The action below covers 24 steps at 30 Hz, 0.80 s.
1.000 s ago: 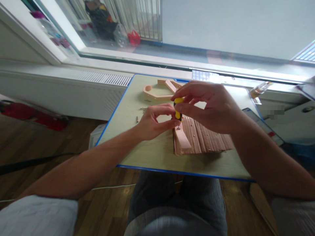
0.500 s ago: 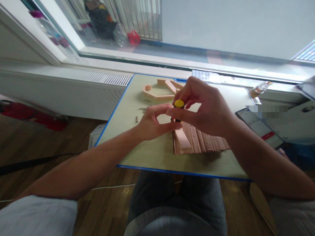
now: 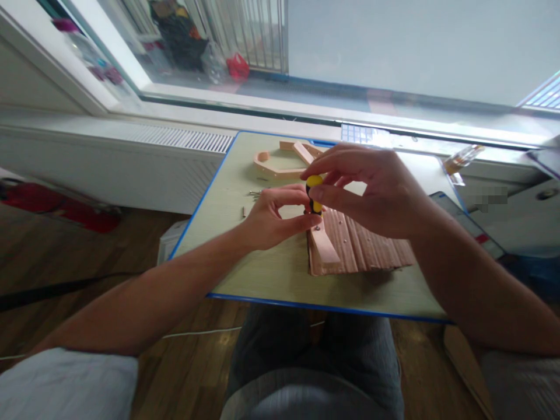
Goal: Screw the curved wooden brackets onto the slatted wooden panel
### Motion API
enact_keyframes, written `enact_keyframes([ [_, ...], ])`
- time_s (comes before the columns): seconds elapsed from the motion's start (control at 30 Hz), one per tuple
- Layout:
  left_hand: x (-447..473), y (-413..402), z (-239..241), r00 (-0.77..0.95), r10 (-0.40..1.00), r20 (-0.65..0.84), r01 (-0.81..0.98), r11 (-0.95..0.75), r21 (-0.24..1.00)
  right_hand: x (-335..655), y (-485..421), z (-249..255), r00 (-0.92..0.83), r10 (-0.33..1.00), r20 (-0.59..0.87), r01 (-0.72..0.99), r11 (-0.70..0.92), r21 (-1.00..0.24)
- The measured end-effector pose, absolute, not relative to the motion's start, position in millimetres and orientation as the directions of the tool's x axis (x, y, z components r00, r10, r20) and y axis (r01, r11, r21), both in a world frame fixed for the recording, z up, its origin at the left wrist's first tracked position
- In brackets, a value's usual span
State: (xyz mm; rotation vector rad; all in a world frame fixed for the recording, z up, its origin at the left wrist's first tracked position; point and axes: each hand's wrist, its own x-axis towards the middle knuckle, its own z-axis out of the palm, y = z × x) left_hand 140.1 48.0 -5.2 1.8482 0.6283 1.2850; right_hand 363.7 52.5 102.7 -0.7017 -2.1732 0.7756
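Observation:
A short yellow-and-black screwdriver (image 3: 314, 189) stands nearly upright over the far end of a pale wooden piece (image 3: 324, 248). My right hand (image 3: 363, 184) grips its handle between thumb and fingers from the right. From the left, my left hand (image 3: 280, 217) pinches around the screwdriver's lower end, its thumb just above the wood. The tip is hidden behind the left fingers. A small screw head (image 3: 317, 228) shows in the wooden piece. Under that piece lies a ridged brown board (image 3: 367, 248) with several small metal dots.
Shaped wooden parts (image 3: 280, 173) lie at the back of the blue-edged table (image 3: 254, 274). Several loose screws (image 3: 254, 193) and a single screw (image 3: 244, 212) rest left of my hands. A phone (image 3: 464, 224) is at the right edge, near a radiator and window.
My right hand has shifted its grip, its fingers looser and more stretched. The screwdriver's top has moved slightly left, showing more handle. The phone lies differently at the right. My left hand stays put.

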Motion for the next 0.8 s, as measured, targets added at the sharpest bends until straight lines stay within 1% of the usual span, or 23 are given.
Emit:
enact_keyframes([
  [0.2, 141.0, 48.1, -4.7, 0.361, 0.742, 0.565, -0.02, -0.599, 0.8, 360.8, 54.8, 96.3, -0.574, 0.698, 0.428, 0.215, 0.633, -0.744],
  [0.37, 140.9, 49.8, -7.1, 0.355, 0.731, 0.583, -0.002, -0.623, 0.783, 360.4, 55.1, 92.8, -0.536, 0.715, 0.449, 0.233, 0.637, -0.735],
  [0.53, 141.7, 49.5, -10.5, 0.316, 0.757, 0.572, 0.017, -0.608, 0.794, 360.0, 52.6, 94.4, -0.517, 0.721, 0.461, 0.276, 0.65, -0.708],
  [0.8, 143.4, 49.0, -7.5, 0.336, 0.746, 0.575, -0.037, -0.6, 0.799, 358.2, 53.9, 90.5, -0.505, 0.733, 0.455, 0.298, 0.643, -0.706],
])
